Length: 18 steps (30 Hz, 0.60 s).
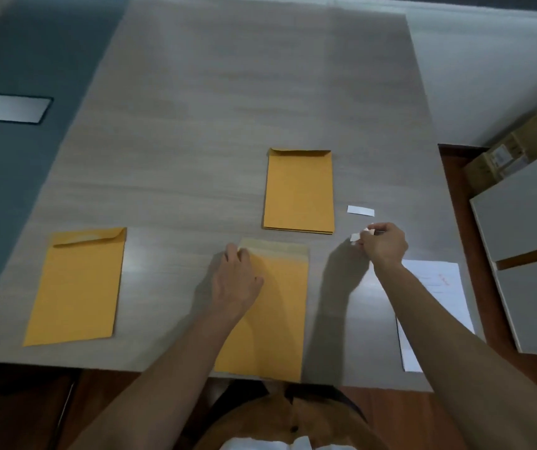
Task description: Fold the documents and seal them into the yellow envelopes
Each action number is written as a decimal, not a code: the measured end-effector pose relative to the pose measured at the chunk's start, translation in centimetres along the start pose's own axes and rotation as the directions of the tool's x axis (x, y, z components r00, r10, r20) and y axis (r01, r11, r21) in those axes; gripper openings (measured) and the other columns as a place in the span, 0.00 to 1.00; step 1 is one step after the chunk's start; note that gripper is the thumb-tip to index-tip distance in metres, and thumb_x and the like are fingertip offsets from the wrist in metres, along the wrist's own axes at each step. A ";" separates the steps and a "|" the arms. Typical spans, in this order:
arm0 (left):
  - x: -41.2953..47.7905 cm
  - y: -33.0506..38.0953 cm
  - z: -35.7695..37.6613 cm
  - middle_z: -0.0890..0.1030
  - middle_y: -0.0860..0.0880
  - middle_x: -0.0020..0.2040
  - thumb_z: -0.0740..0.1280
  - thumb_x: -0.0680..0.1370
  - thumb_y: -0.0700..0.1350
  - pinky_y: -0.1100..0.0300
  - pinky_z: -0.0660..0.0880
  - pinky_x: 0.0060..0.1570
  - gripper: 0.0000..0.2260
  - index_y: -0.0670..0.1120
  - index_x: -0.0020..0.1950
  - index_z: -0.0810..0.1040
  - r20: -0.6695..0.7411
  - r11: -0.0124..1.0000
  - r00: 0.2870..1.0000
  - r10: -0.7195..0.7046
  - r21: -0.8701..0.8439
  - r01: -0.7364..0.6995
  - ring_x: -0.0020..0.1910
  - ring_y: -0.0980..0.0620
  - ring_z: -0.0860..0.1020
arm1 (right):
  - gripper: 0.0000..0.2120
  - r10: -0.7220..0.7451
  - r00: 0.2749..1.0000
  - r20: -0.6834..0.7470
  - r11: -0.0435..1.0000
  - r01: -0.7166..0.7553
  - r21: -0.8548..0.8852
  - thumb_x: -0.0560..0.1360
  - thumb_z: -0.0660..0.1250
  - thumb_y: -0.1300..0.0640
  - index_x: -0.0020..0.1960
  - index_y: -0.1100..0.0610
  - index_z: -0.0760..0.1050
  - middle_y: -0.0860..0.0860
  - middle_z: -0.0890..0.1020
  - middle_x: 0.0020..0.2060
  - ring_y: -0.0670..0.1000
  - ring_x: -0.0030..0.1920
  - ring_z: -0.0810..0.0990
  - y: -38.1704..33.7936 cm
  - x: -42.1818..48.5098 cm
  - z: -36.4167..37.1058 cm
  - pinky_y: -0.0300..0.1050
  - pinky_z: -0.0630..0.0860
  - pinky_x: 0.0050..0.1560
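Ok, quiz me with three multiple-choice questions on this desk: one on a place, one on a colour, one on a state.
1. The document sheet lies at the table's: A left edge; B right edge; C far edge.
2. The strip pinched by the right hand is: A white; B yellow; C red.
3. The flap of the envelope under the left hand is: A sealed; B open; C torn off.
Answers: B, it lies along the right rim; A, it shows white; B, it lies flat, not folded down.

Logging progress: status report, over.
Left grip rests on nearest yellow paper envelope, flap open. Right grip pinches small white paper strip. Second white strip lies aside.
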<state>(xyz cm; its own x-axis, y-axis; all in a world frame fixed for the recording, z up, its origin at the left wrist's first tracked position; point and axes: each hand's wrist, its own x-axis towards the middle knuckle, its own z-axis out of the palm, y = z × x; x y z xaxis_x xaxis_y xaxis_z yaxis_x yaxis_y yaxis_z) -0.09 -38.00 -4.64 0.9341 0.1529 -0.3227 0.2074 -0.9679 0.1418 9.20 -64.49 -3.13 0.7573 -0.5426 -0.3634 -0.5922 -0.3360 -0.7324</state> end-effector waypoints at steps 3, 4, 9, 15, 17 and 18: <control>-0.5 -0.4 0.0 0.64 0.45 0.65 0.67 0.78 0.57 0.54 0.76 0.53 0.25 0.43 0.68 0.67 0.046 0.997 0.998 -0.044 -0.061 0.047 0.60 0.45 0.70 | 0.14 -0.037 0.998 -0.058 0.999 0.035 -0.032 0.70 0.75 0.58 0.55 0.56 0.79 0.54 0.80 0.54 0.56 0.55 0.80 0.8 -0.3 0.0 0.46 0.75 0.60; -0.7 -0.5 -0.1 0.63 0.45 0.65 0.67 0.78 0.56 0.53 0.76 0.53 0.25 0.43 0.68 0.67 0.052 0.996 0.997 -0.048 -0.072 0.052 0.60 0.45 0.70 | 0.16 -0.055 0.994 -0.095 0.998 0.051 -0.045 0.71 0.74 0.59 0.57 0.58 0.78 0.55 0.79 0.56 0.56 0.57 0.79 0.7 -1.1 -0.1 0.43 0.73 0.59; -0.9 -1.6 -0.3 0.64 0.46 0.67 0.72 0.76 0.53 0.54 0.75 0.56 0.30 0.46 0.73 0.64 0.036 0.992 0.998 -0.044 -0.117 0.048 0.63 0.46 0.70 | 0.15 -0.281 0.956 -0.086 0.960 0.280 -0.020 0.74 0.71 0.60 0.59 0.58 0.74 0.55 0.75 0.60 0.51 0.51 0.76 1.1 -5.0 0.2 0.35 0.66 0.49; 0.9 -2.5 -1.0 0.56 0.49 0.79 0.77 0.70 0.51 0.51 0.64 0.70 0.51 0.49 0.81 0.44 0.056 0.987 0.989 0.137 -0.094 -0.132 0.75 0.45 0.60 | 0.31 -0.431 0.701 0.568 0.699 0.658 -0.281 0.72 0.75 0.55 0.71 0.51 0.68 0.49 0.72 0.67 0.53 0.62 0.73 1.5 -8.4 4.9 0.45 0.70 0.62; 1.2 -2.3 -1.0 0.63 0.49 0.75 0.77 0.69 0.53 0.52 0.67 0.66 0.50 0.50 0.81 0.47 0.039 0.985 0.985 0.170 -0.044 -0.168 0.71 0.46 0.65 | 0.33 -0.430 0.635 0.642 0.559 0.746 -0.363 0.73 0.73 0.55 0.74 0.48 0.64 0.48 0.71 0.69 0.53 0.65 0.68 1.4 -8.8 5.7 0.47 0.68 0.64; 1.1 -2.5 -0.9 0.65 0.49 0.73 0.77 0.69 0.54 0.53 0.69 0.64 0.49 0.51 0.80 0.50 0.008 0.982 0.982 0.189 -0.018 -0.189 0.68 0.46 0.67 | 0.32 -0.452 0.628 0.634 0.507 0.765 -0.396 0.73 0.72 0.56 0.74 0.47 0.64 0.48 0.72 0.67 0.53 0.64 0.68 1.3 -9.0 5.9 0.47 0.69 0.63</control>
<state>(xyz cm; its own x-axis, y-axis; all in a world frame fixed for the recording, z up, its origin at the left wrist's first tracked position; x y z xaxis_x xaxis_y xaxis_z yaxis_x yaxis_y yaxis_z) 0.69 -35.26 -4.55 0.9541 -0.0341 -0.2976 0.0329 -0.9756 0.2172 3.25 -55.52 -4.26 0.9174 0.2991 -0.2624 0.1698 -0.8908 -0.4215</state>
